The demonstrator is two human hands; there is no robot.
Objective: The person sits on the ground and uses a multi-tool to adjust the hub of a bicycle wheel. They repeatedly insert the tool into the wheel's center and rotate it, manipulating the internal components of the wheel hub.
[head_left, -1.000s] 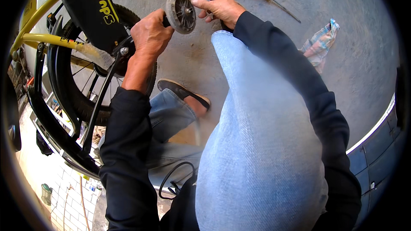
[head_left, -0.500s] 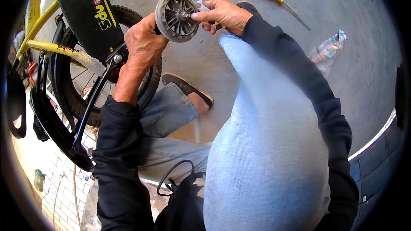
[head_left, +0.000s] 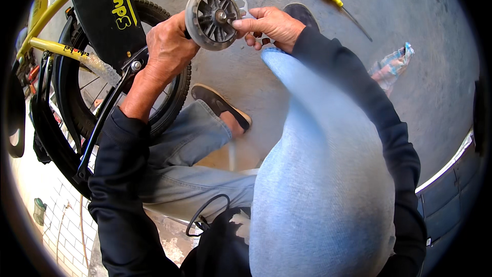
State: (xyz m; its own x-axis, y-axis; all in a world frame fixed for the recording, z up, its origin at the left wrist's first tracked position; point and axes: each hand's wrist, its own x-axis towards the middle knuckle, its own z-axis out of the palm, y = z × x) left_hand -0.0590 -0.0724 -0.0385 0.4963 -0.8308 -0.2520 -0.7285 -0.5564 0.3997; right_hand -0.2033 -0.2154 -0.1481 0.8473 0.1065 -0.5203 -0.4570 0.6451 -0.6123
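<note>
And here the work sat at the hub of a small spoked wheel (head_left: 212, 33), held up between the hands beside the bicycle's (head_left: 56, 47) black chain guard (head_left: 102, 15) and above the concrete floor (head_left: 435, 82). The left hand (head_left: 171, 43) was clamped at the wheel's left side, its fingertips lost behind the rim, wrist bent and forearm rising steeply from the lower left. Across came the right hand (head_left: 275, 24), thumb stretched to the hub bolt (head_left: 221, 16), the other fingers curled about a flat silver wrench (head_left: 243, 5) that showed partly behind the wheel. By the look of it, this was finger work on the hub fastening, and the next move called for a steady left hold and a careful right thumb. That right arm arched over the raised denim knee (head_left: 318, 164), elbow wide. Well off to the right, a yellow-handled screwdriver (head_left: 335, 1) and a crumpled plaid cloth (head_left: 392, 67) lay on the floor.
</note>
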